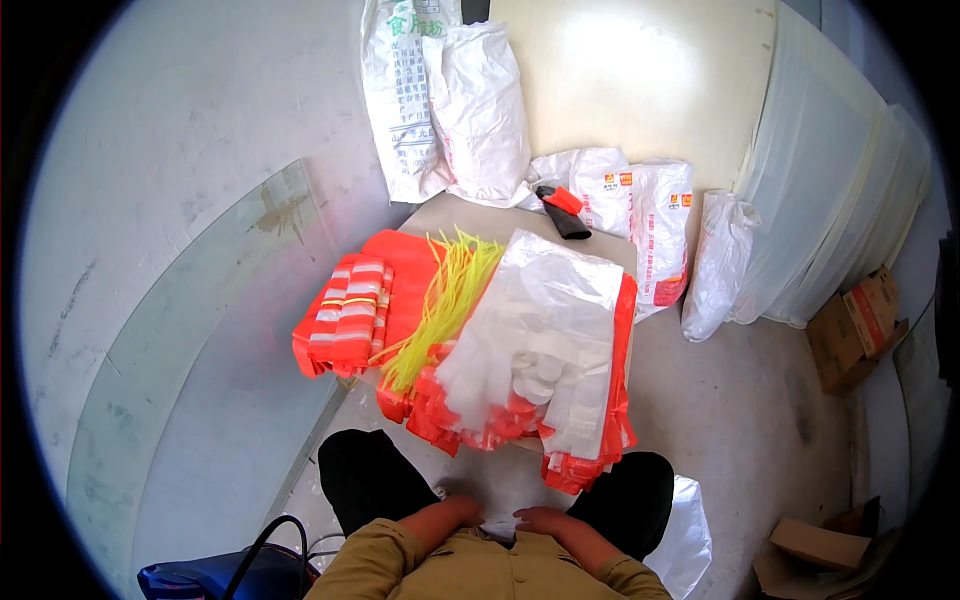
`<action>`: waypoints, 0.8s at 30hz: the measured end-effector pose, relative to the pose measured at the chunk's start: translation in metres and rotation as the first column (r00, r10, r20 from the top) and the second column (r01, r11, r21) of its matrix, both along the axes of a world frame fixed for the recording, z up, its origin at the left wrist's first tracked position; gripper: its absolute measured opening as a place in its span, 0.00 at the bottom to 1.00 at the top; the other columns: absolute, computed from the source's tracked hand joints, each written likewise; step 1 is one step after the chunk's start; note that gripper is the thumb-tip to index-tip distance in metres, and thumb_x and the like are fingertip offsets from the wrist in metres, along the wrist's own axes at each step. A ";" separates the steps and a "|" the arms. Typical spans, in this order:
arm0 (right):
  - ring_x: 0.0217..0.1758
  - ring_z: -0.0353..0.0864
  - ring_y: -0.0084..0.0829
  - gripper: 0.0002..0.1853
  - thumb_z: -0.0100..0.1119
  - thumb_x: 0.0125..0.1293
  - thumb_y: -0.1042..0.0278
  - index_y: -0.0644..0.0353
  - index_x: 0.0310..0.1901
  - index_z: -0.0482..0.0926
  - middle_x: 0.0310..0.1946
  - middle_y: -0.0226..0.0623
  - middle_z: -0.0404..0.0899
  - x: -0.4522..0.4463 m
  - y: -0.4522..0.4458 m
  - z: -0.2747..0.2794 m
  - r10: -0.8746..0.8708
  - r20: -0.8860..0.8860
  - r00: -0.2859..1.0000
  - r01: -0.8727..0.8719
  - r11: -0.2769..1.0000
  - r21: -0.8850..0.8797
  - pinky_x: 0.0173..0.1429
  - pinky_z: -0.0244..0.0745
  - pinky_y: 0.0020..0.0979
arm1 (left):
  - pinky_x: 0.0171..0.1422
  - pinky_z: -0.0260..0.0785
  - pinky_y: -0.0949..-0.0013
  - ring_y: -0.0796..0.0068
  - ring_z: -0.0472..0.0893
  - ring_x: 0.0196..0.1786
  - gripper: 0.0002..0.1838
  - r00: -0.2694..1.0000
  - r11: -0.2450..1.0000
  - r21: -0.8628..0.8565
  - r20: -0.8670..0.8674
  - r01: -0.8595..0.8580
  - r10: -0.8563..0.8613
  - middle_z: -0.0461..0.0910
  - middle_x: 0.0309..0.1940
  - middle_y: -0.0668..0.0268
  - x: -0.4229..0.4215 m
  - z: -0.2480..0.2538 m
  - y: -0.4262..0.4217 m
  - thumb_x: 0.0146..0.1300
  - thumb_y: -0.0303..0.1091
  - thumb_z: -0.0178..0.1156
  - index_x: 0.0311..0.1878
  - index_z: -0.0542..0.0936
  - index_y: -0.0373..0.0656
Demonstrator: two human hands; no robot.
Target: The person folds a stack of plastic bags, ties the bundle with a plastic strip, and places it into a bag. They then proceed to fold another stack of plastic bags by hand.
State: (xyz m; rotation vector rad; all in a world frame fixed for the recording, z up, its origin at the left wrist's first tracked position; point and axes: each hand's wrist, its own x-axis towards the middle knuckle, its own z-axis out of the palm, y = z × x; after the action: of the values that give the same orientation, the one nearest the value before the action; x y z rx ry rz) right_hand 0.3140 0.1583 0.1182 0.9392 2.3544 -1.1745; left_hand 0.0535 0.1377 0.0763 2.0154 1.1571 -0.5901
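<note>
Khaki shirt (490, 570) borders left hand (464, 510) and right hand (541, 519), fingers' state unclear, plastic bags (555, 310) apart beyond them.

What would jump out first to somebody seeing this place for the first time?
Probably the bright yellow strips, fanned across the middle of the table. Beside them lie the vivid red and white bundle on the left and a broad spread of whitish plastic with red edges on the right. Behind, tall white sacks stand beyond the table's far edge.
</note>
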 end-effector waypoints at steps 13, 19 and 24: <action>0.67 0.76 0.50 0.31 0.54 0.73 0.42 0.53 0.69 0.73 0.65 0.49 0.77 0.001 0.000 -0.009 -0.009 -0.020 1.000 0.009 1.000 0.000 0.70 0.70 0.44 | 0.62 0.74 0.50 0.47 0.82 0.55 0.25 0.999 0.998 -0.055 -0.024 0.022 -0.023 0.84 0.53 0.51 0.004 0.037 0.000 0.66 0.56 0.57 0.53 0.86 0.46; 0.67 0.76 0.51 0.31 0.54 0.73 0.42 0.53 0.69 0.73 0.65 0.49 0.77 0.001 -0.001 -0.006 -0.014 -0.025 1.000 0.014 1.000 0.005 0.70 0.70 0.44 | 0.62 0.73 0.50 0.48 0.83 0.56 0.25 1.000 0.999 -0.016 0.005 0.031 -0.031 0.84 0.53 0.52 0.002 0.014 -0.001 0.67 0.56 0.57 0.52 0.86 0.45; 0.67 0.76 0.50 0.31 0.54 0.73 0.42 0.53 0.69 0.73 0.65 0.49 0.77 0.001 -0.001 -0.001 -0.017 -0.010 1.000 0.017 1.000 0.003 0.70 0.70 0.44 | 0.63 0.73 0.51 0.47 0.82 0.56 0.24 1.000 1.000 -0.020 0.018 0.015 -0.015 0.83 0.54 0.51 0.001 0.009 0.000 0.66 0.54 0.56 0.53 0.86 0.45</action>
State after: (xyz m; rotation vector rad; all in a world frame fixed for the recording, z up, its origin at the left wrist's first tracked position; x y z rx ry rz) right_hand 0.3150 0.1569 0.1169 0.9580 2.3615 -1.1844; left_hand 0.0543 0.1382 0.0849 2.0099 1.1226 -0.5882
